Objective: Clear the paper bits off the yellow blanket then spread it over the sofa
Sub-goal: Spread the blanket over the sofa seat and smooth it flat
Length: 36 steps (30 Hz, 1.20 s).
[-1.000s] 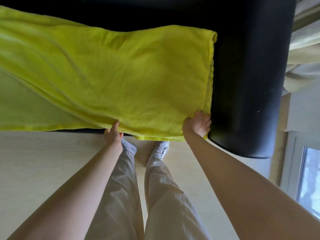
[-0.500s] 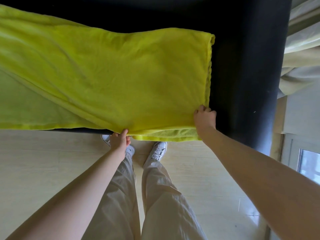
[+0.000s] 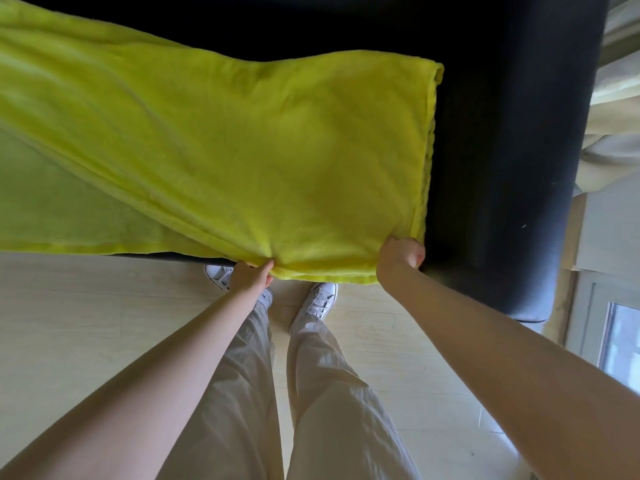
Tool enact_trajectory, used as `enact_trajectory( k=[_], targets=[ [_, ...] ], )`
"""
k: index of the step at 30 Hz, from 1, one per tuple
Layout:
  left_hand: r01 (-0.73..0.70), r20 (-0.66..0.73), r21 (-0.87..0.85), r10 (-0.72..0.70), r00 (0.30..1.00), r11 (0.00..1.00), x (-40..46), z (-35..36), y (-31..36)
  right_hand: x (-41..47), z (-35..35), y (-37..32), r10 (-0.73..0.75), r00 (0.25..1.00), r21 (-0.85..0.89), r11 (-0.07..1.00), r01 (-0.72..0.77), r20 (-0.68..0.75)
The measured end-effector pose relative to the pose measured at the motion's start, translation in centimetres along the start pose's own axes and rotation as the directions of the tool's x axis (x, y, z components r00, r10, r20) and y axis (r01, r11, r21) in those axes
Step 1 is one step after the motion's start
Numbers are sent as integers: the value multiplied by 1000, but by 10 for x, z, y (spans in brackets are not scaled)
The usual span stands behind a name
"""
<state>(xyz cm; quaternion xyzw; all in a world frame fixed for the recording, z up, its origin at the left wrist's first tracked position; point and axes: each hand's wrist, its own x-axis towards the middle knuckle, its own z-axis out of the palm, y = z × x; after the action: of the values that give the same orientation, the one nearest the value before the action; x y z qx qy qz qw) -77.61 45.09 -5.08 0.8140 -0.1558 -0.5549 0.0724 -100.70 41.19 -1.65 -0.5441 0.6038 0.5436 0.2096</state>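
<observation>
The yellow blanket (image 3: 242, 143) lies stretched across the seat of the black sofa (image 3: 512, 133), and its near edge hangs over the sofa's front. My left hand (image 3: 251, 275) pinches that near edge around its middle. At the blanket's near right corner, my right hand (image 3: 400, 256) grips the cloth with curled fingers, beside the sofa's rounded arm. A diagonal fold runs from the upper left down toward my left hand. No paper bits show on the blanket.
Pale wooden floor (image 3: 86, 323) lies in front of the sofa, where my feet in white sneakers (image 3: 318, 299) stand close to its front. Light curtains (image 3: 616, 109) and a window frame (image 3: 595, 323) are at the right, behind the sofa's arm.
My right hand moved from the blanket's side edge down to the near corner and closed on it. My left hand took a firmer pinch on the near edge.
</observation>
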Motion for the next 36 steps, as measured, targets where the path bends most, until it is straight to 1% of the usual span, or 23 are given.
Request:
enact_trajectory(
  k=[4, 7, 10, 12, 13, 15, 17, 19, 20, 21, 22, 23, 24, 25, 26, 27, 28, 30, 31, 33, 35, 36],
  targets=[
    [23, 4, 2, -23, 1000, 1000, 3, -3, -1, 6, 13, 3, 119, 988, 66, 990, -126, 99],
    [22, -58, -16, -23, 998, 1000, 3, -10, 1, 0, 0, 0, 103, 987, 80, 990, -114, 124],
    [-56, -160, -43, 48, 986, 998, 0, -14, 7, -7, -21, -7, 82, 992, 24, 996, -84, 95],
    [-77, -215, -47, 65, 975, 996, -1, -22, 15, -9, -43, -18, 46, 999, 14, 999, -46, 19],
    [-69, -243, -29, 60, 968, 997, 1, -28, 21, -11, -58, -26, 18, 999, 19, 1000, -17, -47],
    [-12, -324, -10, 8, 946, 1000, 0, -39, 29, -9, -84, -39, -45, 983, 102, 993, 64, -180],
    [9, -450, -64, -37, 892, 998, 2, -54, 41, -6, -119, -54, -101, 946, 207, 963, 171, -309],
    [-43, -540, -146, -44, 841, 988, 3, -70, 59, -4, -156, -68, -106, 882, 258, 934, 247, -460],
    [-112, -582, -134, 13, 813, 985, 7, -79, 69, -1, -172, -75, -105, 837, 267, 920, 287, -538],
    [-210, -619, -93, 108, 778, 973, 16, -90, 81, 4, -191, -80, -93, 794, 286, 903, 322, -601],
    [-342, -633, -15, 256, 731, 940, 28, -102, 95, 12, -210, -86, -75, 761, 313, 882, 352, -644],
    [-477, -601, 95, 432, 672, 874, 43, -115, 110, 21, -230, -90, -55, 741, 350, 856, 380, -670],
    [-587, -523, 196, 590, 615, 786, 55, -122, 123, 29, -244, -88, -30, 724, 386, 831, 402, -689],
    [-668, -420, 274, 711, 564, 692, 71, -130, 141, 38, -261, -87, 5, 704, 416, 810, 414, -710],
    [-722, -304, 338, 796, 524, 604, 91, -141, 162, 51, -280, -91, 40, 687, 441, 794, 419, -725],
    [-764, -191, 402, 862, 469, 504, 103, -147, 179, 59, -290, -87, 58, 680, 455, 784, 422, -731],
    [-788, -91, 470, 910, 405, 398, 115, -152, 198, 67, -299, -86, 52, 689, 458, 783, 421, -723],
    [-796, 68, 559, 944, 322, 231, 137, -158, 232, 82, -312, -85, 8, 738, 438, 809, 392, -675],
    [-793, 125, 581, 943, 309, 183, 148, -161, 248, 87, -316, -85, -7, 760, 414, 836, 361, -649],
    [-770, 180, 625, 936, 301, 128, 156, -161, 268, 92, -314, -83, -24, 789, 359, 881, 307, -614],
    [-752, 215, 655, 935, 282, 76, 162, -162, 283, 92, -308, -83, -13, 790, 336, 901, 275, -613],
    [-748, 230, 661, 934, 274, 57, 163, -163, 287, 91, -302, -84, -4, 774, 319, 909, 267, -634]
  ],
)
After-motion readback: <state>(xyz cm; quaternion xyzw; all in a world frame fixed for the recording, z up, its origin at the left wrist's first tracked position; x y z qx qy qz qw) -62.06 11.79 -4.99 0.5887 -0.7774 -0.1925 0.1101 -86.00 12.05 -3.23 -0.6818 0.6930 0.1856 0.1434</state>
